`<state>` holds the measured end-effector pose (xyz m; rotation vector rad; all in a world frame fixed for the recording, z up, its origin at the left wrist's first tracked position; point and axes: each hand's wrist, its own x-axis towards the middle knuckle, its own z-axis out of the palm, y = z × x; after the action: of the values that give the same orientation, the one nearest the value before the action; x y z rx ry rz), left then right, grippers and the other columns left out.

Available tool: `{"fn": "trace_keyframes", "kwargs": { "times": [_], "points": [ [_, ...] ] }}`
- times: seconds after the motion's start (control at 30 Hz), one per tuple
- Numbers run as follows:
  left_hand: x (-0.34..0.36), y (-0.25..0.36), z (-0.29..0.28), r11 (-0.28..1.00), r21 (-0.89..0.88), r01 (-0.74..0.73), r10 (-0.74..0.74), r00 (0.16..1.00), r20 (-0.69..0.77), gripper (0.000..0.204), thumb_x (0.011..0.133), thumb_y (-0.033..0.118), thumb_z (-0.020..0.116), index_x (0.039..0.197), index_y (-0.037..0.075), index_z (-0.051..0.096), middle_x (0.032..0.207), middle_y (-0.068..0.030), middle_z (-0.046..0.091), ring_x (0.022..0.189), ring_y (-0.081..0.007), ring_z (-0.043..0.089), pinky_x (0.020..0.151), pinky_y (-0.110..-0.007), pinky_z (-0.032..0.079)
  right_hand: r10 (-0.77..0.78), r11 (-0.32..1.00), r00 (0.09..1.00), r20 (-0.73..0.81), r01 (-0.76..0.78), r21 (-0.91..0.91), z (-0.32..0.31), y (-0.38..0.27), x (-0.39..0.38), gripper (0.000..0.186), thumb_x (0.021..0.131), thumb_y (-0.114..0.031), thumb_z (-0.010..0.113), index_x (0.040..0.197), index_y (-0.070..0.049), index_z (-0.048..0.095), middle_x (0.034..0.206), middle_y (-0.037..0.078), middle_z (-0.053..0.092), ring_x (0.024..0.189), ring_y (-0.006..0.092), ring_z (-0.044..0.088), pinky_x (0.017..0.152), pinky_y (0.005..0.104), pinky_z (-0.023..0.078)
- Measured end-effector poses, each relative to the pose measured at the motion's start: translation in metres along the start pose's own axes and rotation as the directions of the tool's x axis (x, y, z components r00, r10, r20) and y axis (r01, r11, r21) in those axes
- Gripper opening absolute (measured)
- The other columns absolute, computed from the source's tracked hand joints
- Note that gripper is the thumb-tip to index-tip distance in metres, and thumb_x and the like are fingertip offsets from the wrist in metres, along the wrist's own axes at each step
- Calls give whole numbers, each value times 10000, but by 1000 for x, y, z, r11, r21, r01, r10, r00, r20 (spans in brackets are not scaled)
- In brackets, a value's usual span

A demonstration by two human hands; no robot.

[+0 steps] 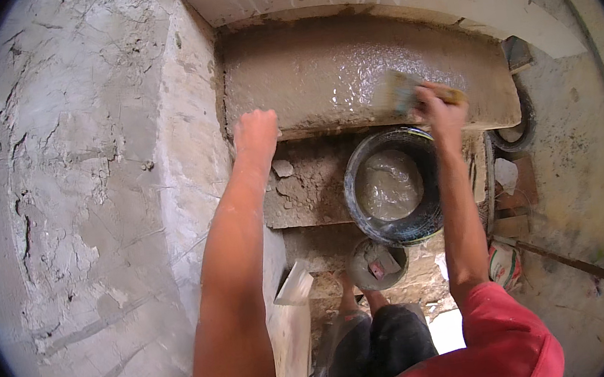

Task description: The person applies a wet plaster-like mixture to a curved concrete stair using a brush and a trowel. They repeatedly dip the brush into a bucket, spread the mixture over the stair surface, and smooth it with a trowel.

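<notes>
My right hand [443,113] grips a wide brush [401,94] by its wooden handle, its bristles smeared by motion over the step. Wet grey-brown cement shines on the top of this step [290,72], most brightly around the brush. At the step's left front corner, my left hand [257,130] is closed in a fist and rests near the edge, with nothing visible in it. Below my right hand, a black bucket [422,209] holds grey cement slurry [388,185] and stands on the lower step.
A rough plastered wall [87,174] runs along the left. Crumbled mortar [306,192] lies on the lower step. Near my feet stands a smaller bucket [361,274] with a tool in it. A pale flat blade-like piece [295,285] leans at the left; a wooden strip [567,260] lies right.
</notes>
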<state>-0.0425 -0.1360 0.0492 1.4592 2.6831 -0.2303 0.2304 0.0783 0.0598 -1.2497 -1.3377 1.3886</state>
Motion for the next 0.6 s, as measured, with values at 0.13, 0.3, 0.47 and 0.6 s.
{"fn": "trace_keyframes", "kwargs": {
  "times": [0.13, 0.3, 0.47, 0.6],
  "points": [
    [0, -2, 2, 1000, -31, 5, -4, 1000, 16, 88, 915, 123, 714, 937, 85, 791, 985, -171, 773, 990, -355, 763, 816, -460, 639, -369, 885, 923, -112, 312, -346, -43, -1, -4, 218, 890, -133, 782, 1066, -5, 781, 937, 85, 770, 846, 156, 716, 753, 303, 581],
    [2, -2, -4, 1000, -2, -30, 30, 999, 37, 108, 904, 177, 759, 949, 83, 787, 990, -180, 770, 983, -364, 761, 827, -464, 635, -88, 992, 965, 249, 63, 106, 0, 13, -8, 224, 862, -127, 808, 1044, 1, 780, 914, 71, 747, 824, 153, 701, 674, 294, 576],
    [3, -4, -2, 998, -8, -58, 59, 997, 40, 200, 872, 248, 817, 957, 70, 787, 988, -197, 767, 983, -382, 757, 823, -465, 632, -118, 985, 963, -243, 144, 91, -44, 7, -7, 205, 887, -97, 789, 1064, 2, 763, 930, 73, 741, 795, 146, 695, 651, 295, 591],
    [6, -10, 11, 997, 1, -79, 79, 997, 1, 175, 876, 213, 805, 941, 52, 786, 973, -203, 765, 952, -394, 754, 795, -491, 623, -169, 985, 970, -176, 161, -56, -114, 30, -70, 205, 898, -125, 800, 1066, -10, 771, 907, 42, 743, 816, 124, 683, 708, 268, 556]
  ]
}}
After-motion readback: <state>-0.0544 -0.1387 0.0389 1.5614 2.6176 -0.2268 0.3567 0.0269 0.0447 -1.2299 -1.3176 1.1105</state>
